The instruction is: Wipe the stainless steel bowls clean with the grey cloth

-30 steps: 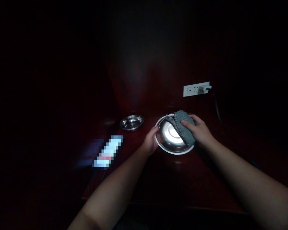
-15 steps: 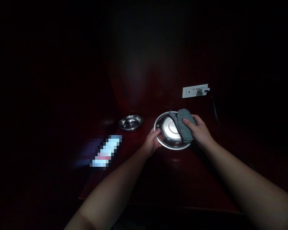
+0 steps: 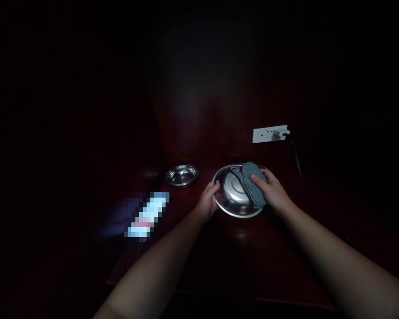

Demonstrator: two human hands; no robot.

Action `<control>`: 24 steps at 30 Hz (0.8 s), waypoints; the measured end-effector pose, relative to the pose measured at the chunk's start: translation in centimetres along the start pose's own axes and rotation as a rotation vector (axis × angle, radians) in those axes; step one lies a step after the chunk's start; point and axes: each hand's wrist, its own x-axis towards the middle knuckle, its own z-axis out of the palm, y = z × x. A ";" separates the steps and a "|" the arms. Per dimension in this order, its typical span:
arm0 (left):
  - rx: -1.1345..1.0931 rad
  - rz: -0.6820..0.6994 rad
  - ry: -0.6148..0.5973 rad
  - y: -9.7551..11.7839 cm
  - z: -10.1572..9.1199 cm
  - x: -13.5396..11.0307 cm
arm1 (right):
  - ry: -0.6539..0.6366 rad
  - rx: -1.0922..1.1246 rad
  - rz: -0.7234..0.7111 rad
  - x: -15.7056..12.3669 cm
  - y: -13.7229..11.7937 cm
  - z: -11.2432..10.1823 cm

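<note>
My left hand (image 3: 207, 203) grips the left rim of a shiny steel bowl (image 3: 231, 188), thumb on top and fingers underneath. The bowl's underside faces me, showing a ringed base. With my right hand (image 3: 273, 190) I hold a folded grey-green cloth (image 3: 255, 186) pressed against the bowl's right side; its thumb lies over the cloth. The cloth covers that part of the bowl, and some fingers of both hands are hidden behind it and the rim.
Another steel bowl (image 3: 182, 176) stands upright on the dark red table (image 3: 219, 266), to the left. Nearer me lies a lit, pixelated screen (image 3: 148, 217) with a cable. A wall socket (image 3: 264, 134) with a plugged-in white adapter (image 3: 281, 133) and hanging cord is behind. Surroundings are very dark.
The whole scene sits slightly lower in view. My right hand and the cloth have shifted a little left with the bowl; both hands keep their hold.
</note>
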 end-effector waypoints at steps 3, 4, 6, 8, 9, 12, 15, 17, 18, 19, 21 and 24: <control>-0.009 0.000 0.009 0.1 0.0 0.1 | -0.015 -0.018 -0.002 0.0 0.1 0.0; -0.005 -0.003 0.008 0.1 -0.1 0.1 | -0.026 -0.020 0.001 0.0 0.1 0.0; 0.010 -0.011 0.013 0.1 -0.2 0.2 | -0.054 -0.011 0.010 0.0 0.2 0.0; 0.031 -0.023 0.031 0.0 -0.4 0.3 | -0.072 -0.005 0.032 -0.1 0.2 0.0; 0.040 -0.028 0.040 0.1 -0.4 0.3 | -0.073 -0.007 0.045 -0.1 0.1 0.0; 0.052 -0.038 0.052 0.2 -0.4 0.3 | -0.075 -0.016 0.074 -0.1 0.1 0.0; 0.061 -0.051 0.045 0.5 -0.3 0.1 | -0.098 0.030 0.090 -0.2 -0.1 0.0; 0.076 -0.063 0.036 0.6 -0.2 -0.1 | -0.109 0.056 0.106 -0.2 -0.2 0.0; 0.087 -0.068 0.032 0.7 -0.2 -0.1 | -0.116 0.059 0.111 -0.3 -0.2 0.0; 0.098 -0.069 0.031 0.7 -0.2 -0.1 | -0.123 0.057 0.113 -0.3 -0.3 0.0; 0.114 -0.062 0.029 0.8 -0.3 -0.2 | -0.139 0.044 0.105 -0.4 -0.3 0.0; 0.120 -0.050 0.021 0.8 -0.3 -0.1 | -0.153 0.014 0.084 -0.4 -0.2 0.0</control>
